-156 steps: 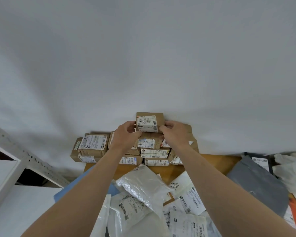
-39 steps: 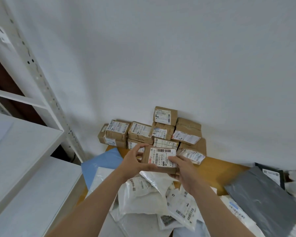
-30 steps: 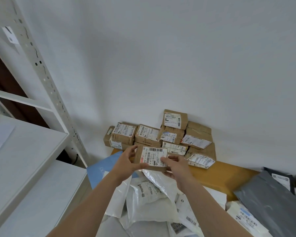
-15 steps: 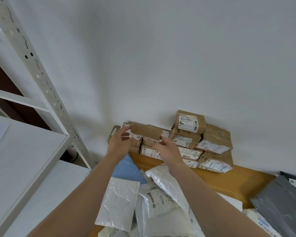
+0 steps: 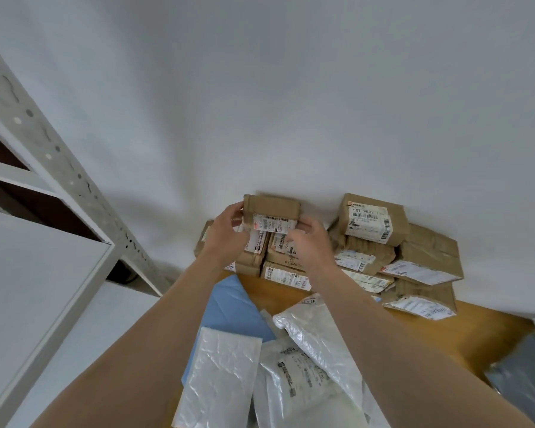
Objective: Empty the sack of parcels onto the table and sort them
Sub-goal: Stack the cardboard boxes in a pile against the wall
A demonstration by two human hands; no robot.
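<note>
Box (image 5: pixel 271 213) sits gripped between left hand (image 5: pixel 226 233) and right hand (image 5: pixel 309 242) atop stack (image 5: pixel 278 257).

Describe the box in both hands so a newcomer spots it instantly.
Against the white wall stands a pile of brown cardboard boxes. The held box is at the pile's left top, between the left hand and right hand. Unlike its neighbours, it is gripped at both ends.

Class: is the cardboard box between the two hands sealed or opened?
Sealed. The cardboard box shows no lifted flap, its label intact; left hand and right hand grip its ends.
</note>
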